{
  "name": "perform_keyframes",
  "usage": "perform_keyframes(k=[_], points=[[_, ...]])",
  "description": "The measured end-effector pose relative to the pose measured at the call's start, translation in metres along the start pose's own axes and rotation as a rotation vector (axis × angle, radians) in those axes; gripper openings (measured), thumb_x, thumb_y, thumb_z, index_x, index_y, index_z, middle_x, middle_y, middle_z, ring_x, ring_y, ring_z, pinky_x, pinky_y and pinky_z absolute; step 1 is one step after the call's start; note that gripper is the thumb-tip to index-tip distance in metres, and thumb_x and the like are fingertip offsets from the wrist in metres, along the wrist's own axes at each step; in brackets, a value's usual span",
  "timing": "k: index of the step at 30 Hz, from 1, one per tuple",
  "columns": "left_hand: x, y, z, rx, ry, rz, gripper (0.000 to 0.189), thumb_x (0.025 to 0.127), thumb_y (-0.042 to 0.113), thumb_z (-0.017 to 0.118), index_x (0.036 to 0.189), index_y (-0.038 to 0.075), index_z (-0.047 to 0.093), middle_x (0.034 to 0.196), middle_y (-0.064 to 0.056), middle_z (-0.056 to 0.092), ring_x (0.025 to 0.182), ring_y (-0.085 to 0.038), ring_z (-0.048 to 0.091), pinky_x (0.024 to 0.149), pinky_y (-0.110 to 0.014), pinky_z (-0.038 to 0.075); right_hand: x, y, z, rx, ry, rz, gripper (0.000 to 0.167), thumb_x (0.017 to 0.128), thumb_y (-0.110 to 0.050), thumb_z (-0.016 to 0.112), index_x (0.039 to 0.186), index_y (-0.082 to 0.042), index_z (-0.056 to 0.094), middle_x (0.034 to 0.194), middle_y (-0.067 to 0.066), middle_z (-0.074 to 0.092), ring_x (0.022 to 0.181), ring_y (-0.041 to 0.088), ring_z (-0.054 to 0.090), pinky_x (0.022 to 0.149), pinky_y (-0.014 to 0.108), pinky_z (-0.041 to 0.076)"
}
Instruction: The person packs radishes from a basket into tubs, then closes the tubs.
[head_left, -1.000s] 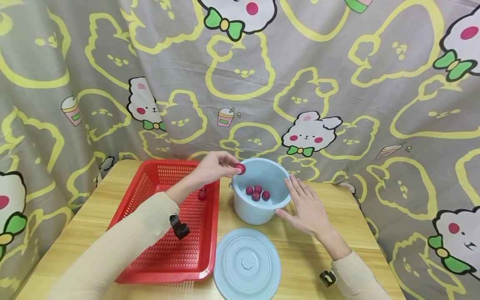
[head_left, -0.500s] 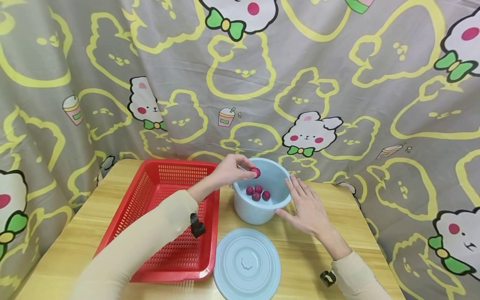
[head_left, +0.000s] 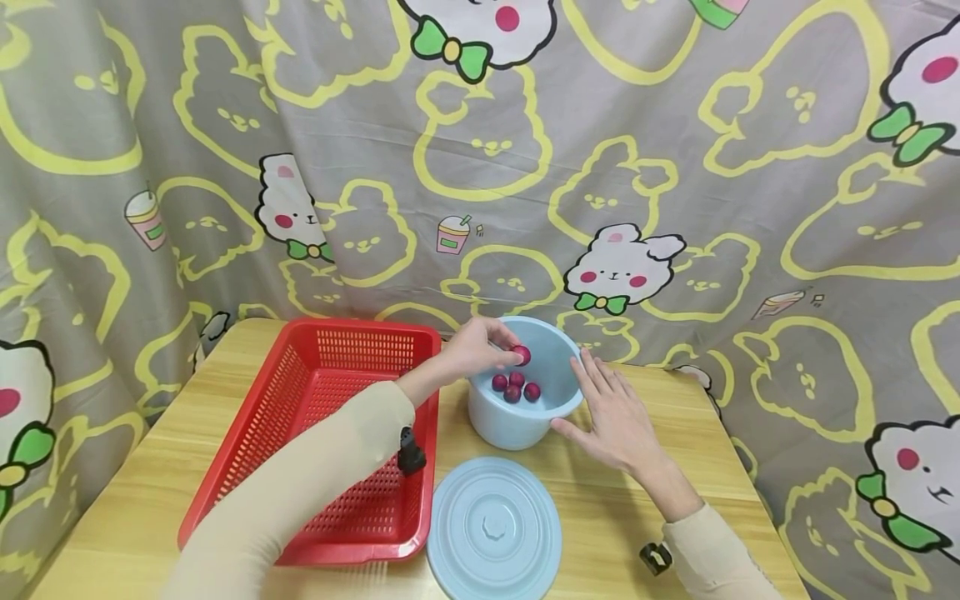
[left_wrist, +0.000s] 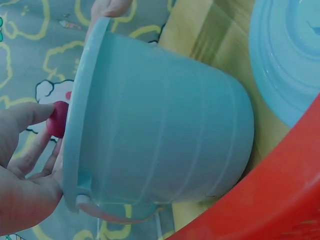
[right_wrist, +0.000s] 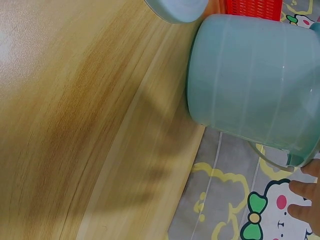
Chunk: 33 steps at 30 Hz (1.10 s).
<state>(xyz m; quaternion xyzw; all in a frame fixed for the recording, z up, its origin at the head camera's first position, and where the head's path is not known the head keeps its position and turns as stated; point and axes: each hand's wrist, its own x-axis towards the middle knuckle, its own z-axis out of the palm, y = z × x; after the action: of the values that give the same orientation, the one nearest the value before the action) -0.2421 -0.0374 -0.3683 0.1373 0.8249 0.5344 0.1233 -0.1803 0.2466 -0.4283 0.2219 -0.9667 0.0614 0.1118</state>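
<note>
Your left hand (head_left: 476, 348) pinches a small red round fruit (head_left: 521, 355) just inside the pale blue plastic bucket's (head_left: 517, 425) rim — your right hand (head_left: 611, 412), fingers spread, rests against its far edge.

My left hand (head_left: 480, 348) has carried the berry (head_left: 521, 355) it pinches from just outside the bucket (head_left: 525, 417) rim, over it and lower into the mouth, closer to my right hand; my left sleeve has slid forward over the basket (head_left: 330, 433)
</note>
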Motion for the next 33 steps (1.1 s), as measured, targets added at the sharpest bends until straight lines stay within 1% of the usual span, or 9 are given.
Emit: perform_keyframes(k=[2,4,9,11,13,17,22,29,33], points=[[0.001,0.0,0.001,0.0,0.004,-0.008,0.024,0.093,0.021,0.083,0.113,0.011,0.076,0.111,-0.011,0.075,0.101,-0.039,0.077,0.084,-0.03,0.065,0.0,0.0,0.0,0.0,0.001,-0.001,0.104,0.092,-0.07,0.064,0.169,-0.013,0.023,0.177,0.014,0.021,0.16,0.042,0.031,0.13,0.064,0.028],[0.002,0.0,0.002,0.001,0.007,-0.015,0.023,0.093,0.021,0.083,0.113,0.011,0.076,0.111,-0.01,0.075,0.1,-0.038,0.077,0.084,-0.03,0.065,0.0,0.0,0.001,-0.001,0.002,-0.001,0.103,0.092,-0.07,0.064,0.169,-0.013,0.024,0.177,0.014,0.022,0.16,0.042,0.031,0.13,0.064,0.028],[0.004,0.001,0.004,-0.034,0.023,-0.008,0.024,0.093,0.017,0.082,0.114,0.008,0.075,0.109,-0.011,0.076,0.089,-0.024,0.078,0.085,-0.03,0.066,0.0,0.001,0.001,-0.008,0.005,-0.003,0.103,0.093,-0.071,0.063,0.169,-0.013,0.023,0.177,0.014,0.022,0.16,0.042,0.031,0.13,0.064,0.028],[0.005,0.001,0.004,-0.051,0.029,-0.001,0.023,0.093,0.016,0.082,0.113,0.006,0.075,0.107,-0.012,0.076,0.087,-0.022,0.078,0.085,-0.03,0.066,0.0,0.001,0.002,-0.008,0.009,-0.005,0.103,0.093,-0.071,0.063,0.169,-0.013,0.024,0.177,0.014,0.023,0.16,0.043,0.032,0.129,0.064,0.029],[0.005,0.001,0.004,-0.062,0.029,0.006,0.023,0.093,0.015,0.081,0.113,0.006,0.075,0.105,-0.012,0.076,0.088,-0.025,0.079,0.086,-0.032,0.066,0.0,0.001,0.001,-0.008,0.017,-0.008,0.103,0.092,-0.071,0.063,0.169,-0.013,0.025,0.176,0.015,0.023,0.159,0.043,0.033,0.129,0.065,0.029],[0.002,0.003,0.002,-0.09,0.019,0.006,0.025,0.093,0.015,0.081,0.114,0.004,0.075,0.105,-0.013,0.075,0.096,-0.035,0.079,0.089,-0.036,0.067,0.0,0.0,0.001,-0.009,0.031,-0.011,0.103,0.092,-0.071,0.064,0.168,-0.013,0.026,0.176,0.016,0.025,0.158,0.044,0.034,0.128,0.065,0.031],[0.0,0.001,-0.003,-0.129,0.005,0.002,0.027,0.094,0.015,0.08,0.117,0.002,0.074,0.106,-0.014,0.074,0.101,-0.037,0.078,0.094,-0.041,0.066,0.0,0.001,0.002,-0.014,0.034,-0.01,0.103,0.092,-0.07,0.064,0.168,-0.013,0.026,0.176,0.016,0.025,0.158,0.044,0.034,0.128,0.065,0.031],[-0.006,0.001,-0.012,-0.141,0.003,-0.006,0.027,0.094,0.017,0.081,0.118,0.005,0.074,0.108,-0.014,0.074,0.093,-0.024,0.08,0.098,-0.043,0.064,0.0,0.001,0.003,-0.006,0.037,-0.008,0.102,0.092,-0.07,0.064,0.168,-0.013,0.026,0.176,0.015,0.025,0.159,0.043,0.034,0.128,0.065,0.031],[-0.008,0.0,-0.018,-0.138,0.009,-0.003,0.028,0.094,0.017,0.081,0.119,0.005,0.074,0.109,-0.015,0.074,0.092,-0.023,0.08,0.099,-0.046,0.064,0.0,0.001,0.003,-0.005,0.031,-0.009,0.102,0.092,-0.07,0.064,0.168,-0.013,0.026,0.176,0.015,0.025,0.159,0.043,0.033,0.128,0.065,0.031]])
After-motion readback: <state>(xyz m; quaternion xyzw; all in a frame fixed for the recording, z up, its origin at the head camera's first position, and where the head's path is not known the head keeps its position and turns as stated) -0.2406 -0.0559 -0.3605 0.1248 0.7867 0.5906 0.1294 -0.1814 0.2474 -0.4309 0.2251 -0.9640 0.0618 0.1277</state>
